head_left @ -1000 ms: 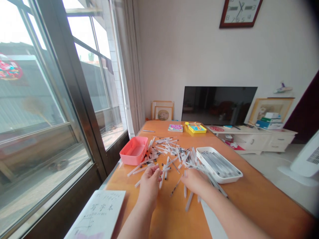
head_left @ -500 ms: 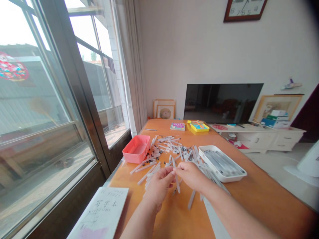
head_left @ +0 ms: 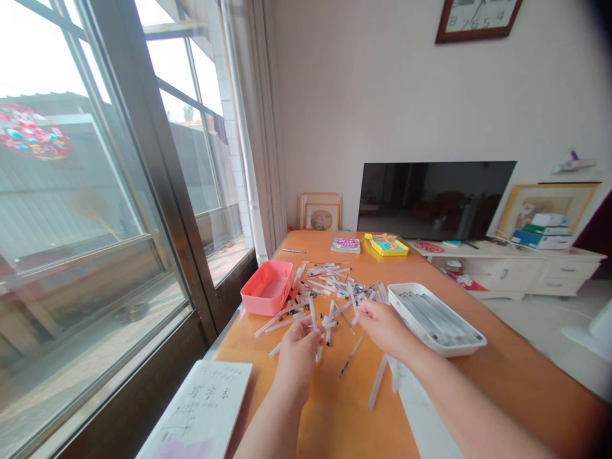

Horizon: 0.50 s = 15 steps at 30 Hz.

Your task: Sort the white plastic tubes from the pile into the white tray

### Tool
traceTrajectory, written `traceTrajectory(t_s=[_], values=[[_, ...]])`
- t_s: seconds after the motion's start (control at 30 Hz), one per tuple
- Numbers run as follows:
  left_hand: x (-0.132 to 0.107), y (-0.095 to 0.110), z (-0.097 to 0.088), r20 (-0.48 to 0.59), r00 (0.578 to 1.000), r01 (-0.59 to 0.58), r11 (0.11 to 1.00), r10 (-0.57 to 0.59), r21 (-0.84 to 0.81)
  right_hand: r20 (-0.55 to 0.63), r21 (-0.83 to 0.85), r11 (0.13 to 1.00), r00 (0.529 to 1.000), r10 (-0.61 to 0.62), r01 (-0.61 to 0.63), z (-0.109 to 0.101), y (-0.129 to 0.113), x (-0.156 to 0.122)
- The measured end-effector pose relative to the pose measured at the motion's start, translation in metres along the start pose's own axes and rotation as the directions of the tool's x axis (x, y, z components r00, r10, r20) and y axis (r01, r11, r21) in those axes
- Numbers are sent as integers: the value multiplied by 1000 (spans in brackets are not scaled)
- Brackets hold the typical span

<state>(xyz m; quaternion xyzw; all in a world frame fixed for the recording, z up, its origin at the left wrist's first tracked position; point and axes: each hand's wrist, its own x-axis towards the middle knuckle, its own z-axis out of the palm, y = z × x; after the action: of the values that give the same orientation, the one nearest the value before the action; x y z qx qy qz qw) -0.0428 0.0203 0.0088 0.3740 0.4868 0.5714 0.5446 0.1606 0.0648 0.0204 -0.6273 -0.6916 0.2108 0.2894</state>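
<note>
Nearer the white tray (head_left: pixel 471 348), the right hand (head_left: pixel 381 324) seemingly pinches a tube (head_left: pixel 352 296); farther left, the left hand (head_left: pixel 297 352) pinches another tube (head_left: pixel 313 312), pointing forward.

The wall clock (head_left: pixel 478 20) was cropped above and the notebook (head_left: pixel 203 408) below, the left fingers (head_left: pixel 301 327) covered part of a translucent tube (head_left: pixel 313 312), and the booklet's lettering (head_left: pixel 346 244) was too small to read.

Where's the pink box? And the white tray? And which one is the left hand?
Pink box (head_left: pixel 259 306): head view, on its near outer wall.
White tray (head_left: pixel 461 350): head view, on its near end wall.
Left hand (head_left: pixel 297 350): head view, on its back.
</note>
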Motion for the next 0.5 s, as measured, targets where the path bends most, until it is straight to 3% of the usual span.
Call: traceTrajectory(t_s=[0.17,0.33,0.5], values=[[3,0,-3,-60,998,-30,1000,29,-3,-18,-182,981,998,61,-63,0,18,18],[7,-6,-3,-54,998,-9,1000,10,12,55,-338,939,994,92,-69,20,4,31],[13,-15,-4,-73,997,7,1000,-6,13,145,-443,888,967,208,-125,37,-5,54]])
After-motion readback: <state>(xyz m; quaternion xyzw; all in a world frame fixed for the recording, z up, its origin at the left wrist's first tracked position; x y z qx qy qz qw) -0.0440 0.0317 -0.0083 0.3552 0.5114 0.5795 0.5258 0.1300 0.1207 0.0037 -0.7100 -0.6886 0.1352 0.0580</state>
